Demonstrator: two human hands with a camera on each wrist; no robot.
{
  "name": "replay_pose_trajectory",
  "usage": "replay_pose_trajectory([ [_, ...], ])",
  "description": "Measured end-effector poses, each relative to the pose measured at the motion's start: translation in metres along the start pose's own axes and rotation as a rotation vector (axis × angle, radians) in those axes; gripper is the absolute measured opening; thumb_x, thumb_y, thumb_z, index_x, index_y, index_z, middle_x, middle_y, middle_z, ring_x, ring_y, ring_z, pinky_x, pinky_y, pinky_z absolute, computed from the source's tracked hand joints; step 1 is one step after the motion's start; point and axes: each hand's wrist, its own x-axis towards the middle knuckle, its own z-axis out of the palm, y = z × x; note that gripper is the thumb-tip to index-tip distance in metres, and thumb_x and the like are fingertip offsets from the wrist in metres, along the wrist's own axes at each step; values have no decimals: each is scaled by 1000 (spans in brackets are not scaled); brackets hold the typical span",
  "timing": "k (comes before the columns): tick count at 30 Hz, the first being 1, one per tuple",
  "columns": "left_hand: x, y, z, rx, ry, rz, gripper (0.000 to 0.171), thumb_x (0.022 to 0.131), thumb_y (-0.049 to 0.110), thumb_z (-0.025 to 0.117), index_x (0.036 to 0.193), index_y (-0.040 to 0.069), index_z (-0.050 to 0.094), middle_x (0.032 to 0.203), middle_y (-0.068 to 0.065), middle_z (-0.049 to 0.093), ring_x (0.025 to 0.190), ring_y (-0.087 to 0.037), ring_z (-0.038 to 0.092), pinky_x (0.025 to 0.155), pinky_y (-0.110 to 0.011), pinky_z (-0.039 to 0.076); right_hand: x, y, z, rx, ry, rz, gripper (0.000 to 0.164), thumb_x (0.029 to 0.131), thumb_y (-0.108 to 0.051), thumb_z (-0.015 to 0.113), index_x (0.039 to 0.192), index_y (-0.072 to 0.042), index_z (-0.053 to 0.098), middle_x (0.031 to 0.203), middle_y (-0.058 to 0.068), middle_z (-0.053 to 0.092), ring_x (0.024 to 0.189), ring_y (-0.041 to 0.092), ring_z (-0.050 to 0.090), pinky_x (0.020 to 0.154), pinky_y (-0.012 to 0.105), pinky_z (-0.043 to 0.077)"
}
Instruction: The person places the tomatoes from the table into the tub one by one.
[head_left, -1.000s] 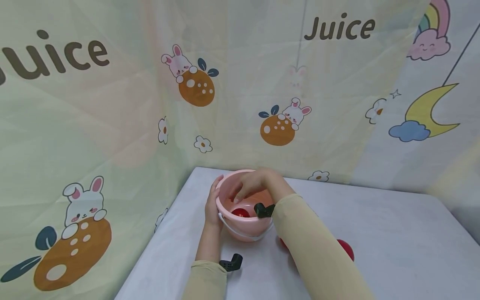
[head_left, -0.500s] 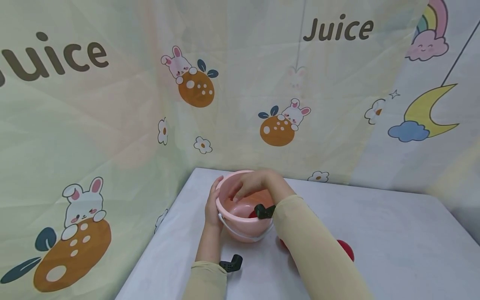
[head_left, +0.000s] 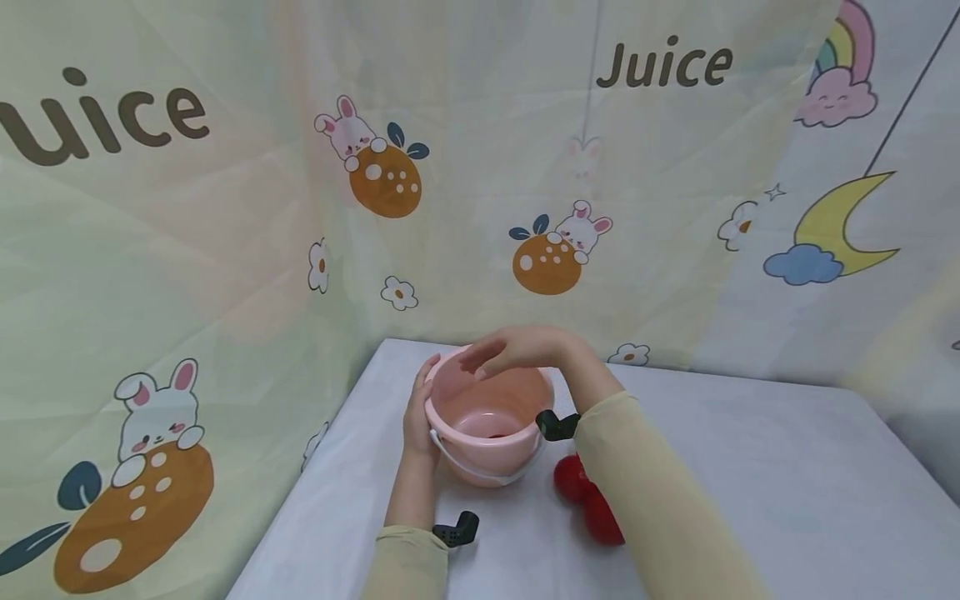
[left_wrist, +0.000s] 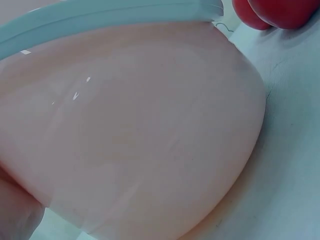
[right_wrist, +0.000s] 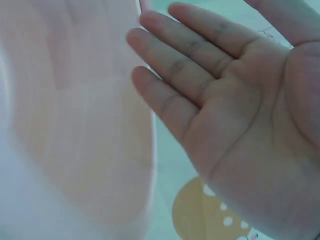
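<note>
Lining the left and far sides: pale cloth (head_left: 262, 208) printed with rabbits, fruit and flowers.
White table (head_left: 780, 475): spreads under the bucket and off to the right.
Right sleeve (head_left: 667, 500): beige, crossing from the near side.
Pink bucket (head_left: 487, 454): on the table's far left part, white handle (head_left: 491, 481) hanging on its near side.
Right hand (head_left: 517, 350): above the bucket's far rim, fingers extended, holding nothing.
Left hand (head_left: 418, 417): touching the bucket's left outer wall, fingers laid along it.
Two round red pieces (head_left: 572, 478): just right and near of the bucket.
</note>
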Motion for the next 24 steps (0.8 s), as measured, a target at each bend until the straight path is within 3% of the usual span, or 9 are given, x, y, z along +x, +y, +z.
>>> replay_pose_trajectory([
  [9,0,0,1,-42,-18,47,45,102,29,31,144,33,46,150,8,46,142,-17,38,121,-47,27,-36,18,-1,11,208,-10,56,89,-44,67,142,-30,54,145,-3,56,135,15,50,111,50,41],
  [16,-2,-2,2,-66,-11,47,44,103,32,31,144,33,45,149,7,47,140,-18,40,120,-47,29,-74,36,8,100,388,-10,58,89,-44,68,143,-34,50,148,-4,52,140,21,46,108,52,45],
  [21,-2,-2,3,-78,-13,53,44,103,33,31,145,32,44,150,6,46,141,-20,40,120,-49,28,-106,54,16,108,521,-5,63,88,-46,69,146,-36,46,150,-10,49,145,23,39,107,54,45],
  [24,-2,-2,3,-77,-19,52,44,103,34,32,146,32,43,151,6,45,141,-20,39,121,-49,28,-125,67,20,113,583,-14,64,89,-45,69,147,-34,45,152,-6,47,146,24,37,107,55,44],
])
